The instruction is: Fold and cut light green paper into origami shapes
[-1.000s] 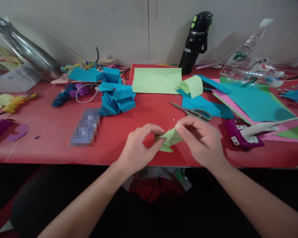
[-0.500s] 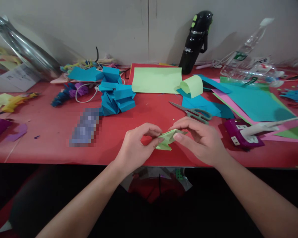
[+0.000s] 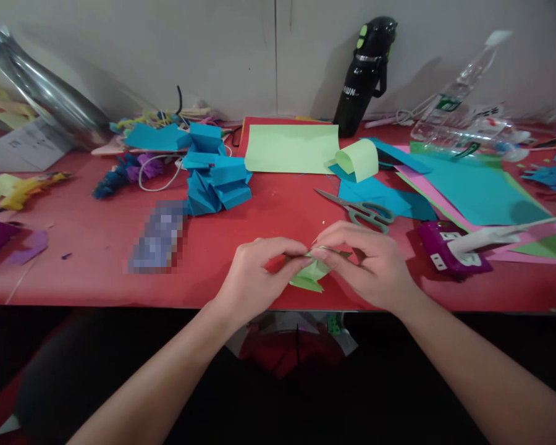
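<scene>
A small piece of folded light green paper [image 3: 311,278] is held between my two hands above the front part of the red table [image 3: 269,213]. My left hand [image 3: 259,272] pinches its upper left edge between thumb and fingers. From the other side my right hand [image 3: 370,262] pinches the same top edge, the two thumbs almost meeting. Part of the paper is hidden behind the fingers. Just beyond my right hand lie grey-handled scissors [image 3: 368,213], blades pointing left.
Folded blue paper [image 3: 217,179] and a pixelated flat object [image 3: 158,238] lie to the left. Behind are a light green sheet [image 3: 291,148], a black bottle [image 3: 364,80] and a curled green strip [image 3: 364,161]. On the right are coloured sheets [image 3: 472,185], plastic bottles [image 3: 463,93] and a purple power strip [image 3: 454,250].
My fingertips have drawn closer together along the paper's top edge. The paper has tilted, and its lower flap hangs slightly lower.
</scene>
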{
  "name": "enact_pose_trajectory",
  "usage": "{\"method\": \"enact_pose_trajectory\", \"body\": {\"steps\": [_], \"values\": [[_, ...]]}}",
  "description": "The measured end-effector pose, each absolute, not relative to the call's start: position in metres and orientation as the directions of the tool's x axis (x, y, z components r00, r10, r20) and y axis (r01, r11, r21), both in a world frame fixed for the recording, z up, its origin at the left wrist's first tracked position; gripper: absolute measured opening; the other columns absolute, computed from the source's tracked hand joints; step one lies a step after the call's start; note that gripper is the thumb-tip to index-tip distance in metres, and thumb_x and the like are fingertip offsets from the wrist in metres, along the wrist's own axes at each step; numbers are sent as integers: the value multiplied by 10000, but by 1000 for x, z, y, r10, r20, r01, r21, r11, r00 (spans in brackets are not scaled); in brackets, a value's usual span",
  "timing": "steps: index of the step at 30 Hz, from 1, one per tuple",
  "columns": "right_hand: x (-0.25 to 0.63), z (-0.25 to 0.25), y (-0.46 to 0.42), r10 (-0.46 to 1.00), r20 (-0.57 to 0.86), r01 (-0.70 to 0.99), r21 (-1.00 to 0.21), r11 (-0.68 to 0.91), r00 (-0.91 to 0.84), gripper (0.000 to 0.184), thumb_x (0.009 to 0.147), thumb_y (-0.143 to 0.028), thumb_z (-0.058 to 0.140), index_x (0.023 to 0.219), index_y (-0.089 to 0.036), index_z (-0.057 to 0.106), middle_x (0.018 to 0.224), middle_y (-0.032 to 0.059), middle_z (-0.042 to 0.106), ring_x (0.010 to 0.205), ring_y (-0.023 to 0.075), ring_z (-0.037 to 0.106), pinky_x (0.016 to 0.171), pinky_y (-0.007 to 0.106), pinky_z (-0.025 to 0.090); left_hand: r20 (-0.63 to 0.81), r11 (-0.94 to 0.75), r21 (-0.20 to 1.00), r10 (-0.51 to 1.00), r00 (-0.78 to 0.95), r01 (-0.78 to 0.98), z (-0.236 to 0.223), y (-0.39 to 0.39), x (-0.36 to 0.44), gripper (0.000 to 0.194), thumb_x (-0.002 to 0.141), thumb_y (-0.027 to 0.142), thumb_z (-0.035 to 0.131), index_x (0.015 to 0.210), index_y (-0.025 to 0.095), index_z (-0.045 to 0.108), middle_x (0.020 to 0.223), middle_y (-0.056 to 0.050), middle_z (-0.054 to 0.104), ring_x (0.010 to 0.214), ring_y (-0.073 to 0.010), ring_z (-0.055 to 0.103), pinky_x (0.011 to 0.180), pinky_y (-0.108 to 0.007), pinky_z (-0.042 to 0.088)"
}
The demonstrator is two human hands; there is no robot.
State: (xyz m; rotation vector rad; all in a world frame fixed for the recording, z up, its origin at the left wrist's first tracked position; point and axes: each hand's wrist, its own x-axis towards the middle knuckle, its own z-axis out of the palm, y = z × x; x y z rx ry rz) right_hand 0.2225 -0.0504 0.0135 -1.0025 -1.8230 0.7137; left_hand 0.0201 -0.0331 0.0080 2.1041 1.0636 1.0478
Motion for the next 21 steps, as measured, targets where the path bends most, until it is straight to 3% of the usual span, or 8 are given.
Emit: {"method": "enact_pose_trajectory", "body": {"steps": [6,10,15,21], "values": [[220,18,-53,871,449,333,-805,491,-199,97,926,-188,653,853,-225,707,875,29,717,810,175,673,714,318,536,384,-571,696,809,446,436,3,-31,18,58,894,209,690,887,250,731,874,33,770,796,-142,701,777,-273,514],[222,22,-52,885,436,338,-818,465,-162,95,922,-198,656,861,-241,714,880,30,720,811,186,670,711,333,541,467,-648,646,754,463,404,5,-28,16,67,893,210,684,922,247,731,885,-9,765,966,-212,679,889,-361,523],[228,21,-51,909,416,273,-878,393,31,102,916,-236,667,824,-243,711,847,26,709,786,188,650,707,342,550,399,-480,851,855,330,215,7,-27,13,181,940,250,631,1101,221,707,1255,-99,674,1203,-242,618,1024,-395,512],[225,14,-54,906,392,178,-914,364,159,74,918,-250,673,868,-246,729,882,29,708,824,184,652,691,317,542,195,-191,980,907,374,-49,-4,-31,19,260,880,243,712,1124,164,669,1079,-112,736,1002,-223,718,912,-370,594]]}}
